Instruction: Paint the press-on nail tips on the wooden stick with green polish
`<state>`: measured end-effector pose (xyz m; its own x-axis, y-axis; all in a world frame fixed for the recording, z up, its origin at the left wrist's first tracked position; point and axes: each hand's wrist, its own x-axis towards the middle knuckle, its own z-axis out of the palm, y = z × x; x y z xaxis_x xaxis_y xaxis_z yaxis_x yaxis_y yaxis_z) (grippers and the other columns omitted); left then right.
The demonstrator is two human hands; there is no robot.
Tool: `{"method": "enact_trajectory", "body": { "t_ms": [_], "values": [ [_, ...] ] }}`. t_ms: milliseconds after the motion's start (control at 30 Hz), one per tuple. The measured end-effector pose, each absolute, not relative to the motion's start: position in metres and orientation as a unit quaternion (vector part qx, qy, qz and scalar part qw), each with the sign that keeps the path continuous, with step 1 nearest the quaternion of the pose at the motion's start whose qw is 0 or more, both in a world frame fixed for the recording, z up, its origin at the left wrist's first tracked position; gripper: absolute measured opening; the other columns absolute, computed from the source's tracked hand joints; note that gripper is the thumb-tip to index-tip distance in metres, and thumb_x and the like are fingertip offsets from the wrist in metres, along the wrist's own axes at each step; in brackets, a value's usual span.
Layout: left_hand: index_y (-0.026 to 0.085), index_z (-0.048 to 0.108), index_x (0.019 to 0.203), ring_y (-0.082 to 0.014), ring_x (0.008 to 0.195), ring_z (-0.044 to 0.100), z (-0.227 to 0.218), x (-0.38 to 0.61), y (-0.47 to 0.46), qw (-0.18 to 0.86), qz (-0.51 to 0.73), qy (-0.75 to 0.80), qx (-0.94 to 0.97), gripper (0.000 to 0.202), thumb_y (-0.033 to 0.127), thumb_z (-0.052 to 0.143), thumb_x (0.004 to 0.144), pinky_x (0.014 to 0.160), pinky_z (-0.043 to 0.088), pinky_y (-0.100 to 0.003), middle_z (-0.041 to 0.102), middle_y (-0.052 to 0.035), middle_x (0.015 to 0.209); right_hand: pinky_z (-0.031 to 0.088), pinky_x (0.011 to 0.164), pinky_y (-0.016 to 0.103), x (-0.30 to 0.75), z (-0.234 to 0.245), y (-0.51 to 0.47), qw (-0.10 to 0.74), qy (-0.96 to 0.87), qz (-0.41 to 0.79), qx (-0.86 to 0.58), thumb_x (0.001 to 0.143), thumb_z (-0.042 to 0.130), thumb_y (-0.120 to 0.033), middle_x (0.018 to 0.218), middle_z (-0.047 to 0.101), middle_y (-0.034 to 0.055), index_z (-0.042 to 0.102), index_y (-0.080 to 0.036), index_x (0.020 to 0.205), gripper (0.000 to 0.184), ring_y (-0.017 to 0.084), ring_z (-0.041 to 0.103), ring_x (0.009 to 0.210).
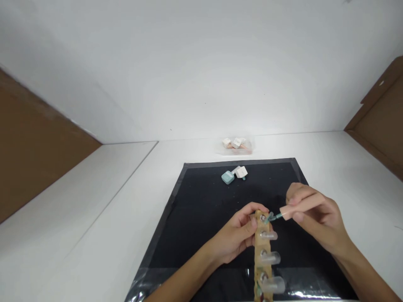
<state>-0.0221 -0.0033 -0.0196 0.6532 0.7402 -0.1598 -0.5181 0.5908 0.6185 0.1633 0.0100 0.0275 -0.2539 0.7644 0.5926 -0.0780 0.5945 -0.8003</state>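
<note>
My left hand [239,235] grips the far end of a tan nail display stand [262,247] that runs toward me. Several clear nail tips [270,258] stick out from it on round metal mounts. Between the fingers of my right hand [321,218] is a nail polish brush [301,206] with a pale pink handle, its stem and bristles green. The bristles are at the farthest nail tip [269,218], which shows some green. A teal square bottle [228,177] lies on the black mat beyond my hands.
Beside the bottle is a white cube-shaped piece [241,172]. Behind the black mat [201,209] sits a clear plastic box [245,150] holding white cubes and pink handles. Brown cardboard panels [34,142] stand at both sides, with a white wall behind.
</note>
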Motion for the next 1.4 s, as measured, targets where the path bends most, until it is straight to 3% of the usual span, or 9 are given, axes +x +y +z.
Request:
{"method": "enact_trajectory", "body": {
  "t_ms": [200, 433, 633, 833, 1033, 1233, 1400],
  "values": [
    [0.016, 0.059, 0.091, -0.0095, 0.065, 0.065, -0.0188, -0.0221, -0.003, 0.867, 0.362, 0.212, 0.269, 0.034, 0.038, 0.075, 0.07, 0.058, 0.046, -0.016, 0.066, -0.0006, 0.073, 0.047, 0.06, 0.032, 0.164, 0.0294, 0.0102, 0.54, -0.721, 0.344, -0.266, 0.086, 0.059, -0.012, 0.077, 0.065, 0.0017, 0.066, -0.025, 0.086, 0.015, 0.016, 0.057, 0.068],
    [0.017, 0.061, 0.09, -0.0105, 0.067, 0.066, -0.0204, -0.0216, -0.0029, 0.865, 0.36, 0.213, 0.276, 0.035, 0.039, 0.076, 0.068, 0.06, 0.046, -0.017, 0.066, 0.0003, 0.074, 0.048, 0.058, 0.032, 0.1631, 0.0312, 0.0094, 0.538, -0.711, 0.385, -0.24, 0.089, 0.057, -0.022, 0.074, 0.065, 0.0024, 0.067, -0.026, 0.086, 0.01, 0.016, 0.056, 0.065],
    [0.018, 0.062, 0.092, -0.0096, 0.065, 0.064, -0.0205, -0.0221, -0.004, 0.854, 0.371, 0.223, 0.287, 0.034, 0.039, 0.076, 0.069, 0.06, 0.045, -0.017, 0.064, 0.0019, 0.071, 0.044, 0.054, 0.027, 0.1669, 0.0322, 0.0107, 0.554, -0.676, 0.374, -0.31, 0.086, 0.062, -0.022, 0.071, 0.062, 0.001, 0.066, -0.024, 0.074, 0.013, 0.014, 0.056, 0.063],
    [0.019, 0.064, 0.092, -0.0097, 0.066, 0.064, -0.02, -0.0226, -0.0043, 0.854, 0.365, 0.228, 0.293, 0.036, 0.04, 0.077, 0.066, 0.06, 0.045, -0.017, 0.066, 0.0017, 0.072, 0.046, 0.056, 0.027, 0.1654, 0.031, 0.0089, 0.524, -0.689, 0.43, -0.256, 0.088, 0.06, -0.025, 0.072, 0.064, 0.0014, 0.068, -0.024, 0.08, 0.011, 0.014, 0.056, 0.064],
    [0.018, 0.065, 0.091, -0.0091, 0.064, 0.064, -0.0196, -0.0212, -0.0051, 0.85, 0.369, 0.242, 0.288, 0.038, 0.041, 0.079, 0.063, 0.061, 0.047, -0.018, 0.067, 0.0013, 0.069, 0.043, 0.05, 0.026, 0.1669, 0.0311, 0.011, 0.53, -0.671, 0.396, -0.335, 0.085, 0.063, -0.028, 0.067, 0.061, 0.002, 0.065, -0.022, 0.069, 0.017, 0.014, 0.055, 0.061],
    [0.018, 0.067, 0.091, -0.0094, 0.064, 0.064, -0.0187, -0.0217, -0.0043, 0.848, 0.37, 0.251, 0.284, 0.038, 0.039, 0.08, 0.063, 0.063, 0.047, -0.02, 0.067, 0.0009, 0.073, 0.046, 0.052, 0.027, 0.1658, 0.0306, 0.0098, 0.527, -0.684, 0.434, -0.259, 0.087, 0.061, -0.028, 0.071, 0.063, 0.0019, 0.066, -0.023, 0.074, 0.015, 0.013, 0.056, 0.061],
    [0.019, 0.067, 0.093, -0.0098, 0.066, 0.064, -0.02, -0.0233, -0.0044, 0.85, 0.364, 0.249, 0.287, 0.038, 0.04, 0.079, 0.064, 0.064, 0.047, -0.02, 0.067, 0.0012, 0.072, 0.043, 0.049, 0.026, 0.1652, 0.0327, 0.0103, 0.513, -0.689, 0.399, -0.32, 0.085, 0.063, -0.027, 0.069, 0.062, 0.0019, 0.066, -0.022, 0.07, 0.016, 0.014, 0.055, 0.059]
  ]
}}
